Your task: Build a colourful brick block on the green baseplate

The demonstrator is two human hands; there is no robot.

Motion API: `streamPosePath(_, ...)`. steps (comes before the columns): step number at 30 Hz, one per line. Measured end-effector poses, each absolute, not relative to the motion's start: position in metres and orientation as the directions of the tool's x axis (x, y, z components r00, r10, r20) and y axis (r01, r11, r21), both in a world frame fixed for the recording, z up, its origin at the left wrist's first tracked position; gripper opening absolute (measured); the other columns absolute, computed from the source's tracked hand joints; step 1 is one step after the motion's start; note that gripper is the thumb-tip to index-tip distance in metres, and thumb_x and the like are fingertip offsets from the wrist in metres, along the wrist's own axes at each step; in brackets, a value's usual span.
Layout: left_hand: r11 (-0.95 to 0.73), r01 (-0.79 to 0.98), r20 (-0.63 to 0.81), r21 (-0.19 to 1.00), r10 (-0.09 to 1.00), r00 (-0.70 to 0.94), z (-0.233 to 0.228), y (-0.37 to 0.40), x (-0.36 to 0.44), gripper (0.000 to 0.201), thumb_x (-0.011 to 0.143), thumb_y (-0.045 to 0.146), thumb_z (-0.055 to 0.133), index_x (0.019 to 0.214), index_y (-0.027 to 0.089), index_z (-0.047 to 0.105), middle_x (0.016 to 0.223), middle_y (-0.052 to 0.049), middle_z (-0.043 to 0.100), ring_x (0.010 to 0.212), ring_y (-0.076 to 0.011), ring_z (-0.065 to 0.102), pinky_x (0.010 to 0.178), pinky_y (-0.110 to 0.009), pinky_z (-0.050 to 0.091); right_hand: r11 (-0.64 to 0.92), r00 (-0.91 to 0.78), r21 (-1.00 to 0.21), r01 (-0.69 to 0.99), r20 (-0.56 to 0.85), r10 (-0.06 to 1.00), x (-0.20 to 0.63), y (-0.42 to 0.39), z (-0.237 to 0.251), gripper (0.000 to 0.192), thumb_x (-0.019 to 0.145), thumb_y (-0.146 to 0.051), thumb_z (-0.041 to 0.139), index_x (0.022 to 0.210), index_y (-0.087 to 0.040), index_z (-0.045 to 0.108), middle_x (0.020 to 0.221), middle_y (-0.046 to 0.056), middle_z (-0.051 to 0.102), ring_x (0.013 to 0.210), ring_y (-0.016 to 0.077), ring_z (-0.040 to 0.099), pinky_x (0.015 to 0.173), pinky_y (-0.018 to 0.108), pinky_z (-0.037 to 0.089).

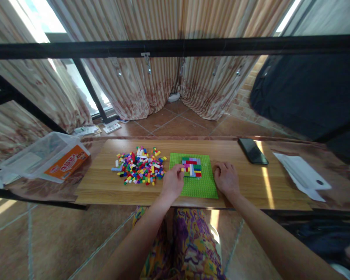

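Note:
A green studded baseplate [202, 188] lies on the wooden board in front of me. On its upper middle stands a block of toy bricks [196, 163] in red, blue, green, white, yellow and lilac. My left hand [174, 181] reaches over the plate's left side. Its thumb and forefinger pinch a small yellow toy brick [182, 169] at the left edge of the block. At the plate's right edge rests my right hand [226, 179], its fingers loosely bent and holding nothing that I can see.
A pile of loose bricks [140, 167] spreads left of the baseplate. A black phone [253, 151] lies at the back right, with a white flat piece [303, 173] beyond it. A clear plastic box [46, 155] with an orange label stands far left. A dark rail [175, 48] crosses ahead.

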State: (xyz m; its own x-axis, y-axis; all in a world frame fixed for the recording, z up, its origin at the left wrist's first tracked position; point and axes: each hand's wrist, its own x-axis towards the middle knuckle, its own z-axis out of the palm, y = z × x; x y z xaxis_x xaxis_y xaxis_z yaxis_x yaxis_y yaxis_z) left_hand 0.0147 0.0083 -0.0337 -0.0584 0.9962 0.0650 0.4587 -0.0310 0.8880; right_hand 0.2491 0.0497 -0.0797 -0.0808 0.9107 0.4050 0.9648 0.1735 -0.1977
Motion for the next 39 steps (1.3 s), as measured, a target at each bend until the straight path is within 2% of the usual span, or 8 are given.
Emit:
streamPosePath(5, -0.048, 0.454, 0.075, 0.89, 0.996, -0.04, -0.033, 0.009, 0.018, 0.03, 0.083, 0.005, 0.05, 0.102, 0.019, 0.068, 0.101, -0.006, 0.073, 0.091, -0.0169, 0.068, 0.086, -0.031, 0.052, 0.186, -0.086, -0.198, 0.962, 0.425, 0.901, 0.25, 0.051, -0.081, 0.021, 0.085, -0.017, 0.042, 0.09, -0.018, 0.063, 0.088, 0.01, 0.06, 0.088, 0.0243, 0.048, 0.082, 0.037, 0.036)
streamPosePath(14, 0.022, 0.341, -0.002, 0.94, 0.998, -0.059, -0.034, 0.013, 0.016, 0.033, 0.085, 0.003, 0.044, 0.101, 0.017, 0.069, 0.096, -0.008, 0.074, 0.082, -0.0176, 0.072, 0.073, -0.028, 0.055, 0.176, -0.085, -0.19, 0.966, 0.409, 0.908, 0.249, 0.05, -0.079, 0.021, 0.085, -0.017, 0.042, 0.09, -0.018, 0.062, 0.09, 0.01, 0.06, 0.088, 0.0237, 0.048, 0.082, 0.036, 0.036)
streamPosePath(19, 0.034, 0.288, -0.015, 0.957, 0.998, -0.066, -0.035, 0.014, 0.014, 0.026, 0.083, 0.005, 0.051, 0.096, 0.016, 0.07, 0.093, -0.006, 0.074, 0.081, -0.0167, 0.071, 0.073, -0.027, 0.055, 0.181, -0.085, -0.19, 0.965, 0.424, 0.902, 0.249, 0.05, -0.08, 0.019, 0.085, -0.017, 0.043, 0.088, -0.018, 0.062, 0.088, 0.009, 0.06, 0.087, 0.0236, 0.048, 0.082, 0.035, 0.036)
streamPosePath(24, -0.002, 0.374, 0.042, 0.927, 0.994, -0.099, -0.036, 0.016, 0.014, 0.017, 0.079, 0.011, 0.061, 0.092, 0.018, 0.07, 0.089, -0.005, 0.074, 0.081, -0.016, 0.068, 0.078, -0.028, 0.052, 0.196, -0.097, -0.189, 0.962, 0.434, 0.896, 0.249, 0.051, -0.081, 0.018, 0.084, -0.015, 0.043, 0.088, -0.019, 0.061, 0.088, 0.009, 0.06, 0.087, 0.0235, 0.049, 0.083, 0.036, 0.037)
streamPosePath(32, -0.018, 0.669, 0.109, 0.743, 0.99, -0.094, -0.026, 0.022, 0.018, 0.013, 0.081, 0.017, 0.061, 0.089, 0.017, 0.071, 0.084, -0.005, 0.071, 0.075, -0.0159, 0.063, 0.073, -0.028, 0.046, 0.188, -0.093, -0.194, 0.963, 0.416, 0.905, 0.249, 0.05, -0.079, 0.019, 0.084, -0.016, 0.043, 0.09, -0.018, 0.061, 0.09, 0.01, 0.061, 0.089, 0.024, 0.049, 0.082, 0.036, 0.037)
streamPosePath(39, -0.001, 0.819, 0.069, 0.574, 0.996, -0.047, -0.02, 0.025, 0.024, 0.011, 0.08, 0.024, 0.065, 0.09, 0.019, 0.07, 0.082, -0.005, 0.072, 0.077, -0.0186, 0.065, 0.07, -0.028, 0.043, 0.168, -0.073, -0.197, 0.966, 0.415, 0.907, 0.247, 0.048, -0.077, 0.02, 0.086, -0.016, 0.042, 0.09, -0.017, 0.062, 0.092, 0.01, 0.061, 0.091, 0.024, 0.049, 0.083, 0.036, 0.037)
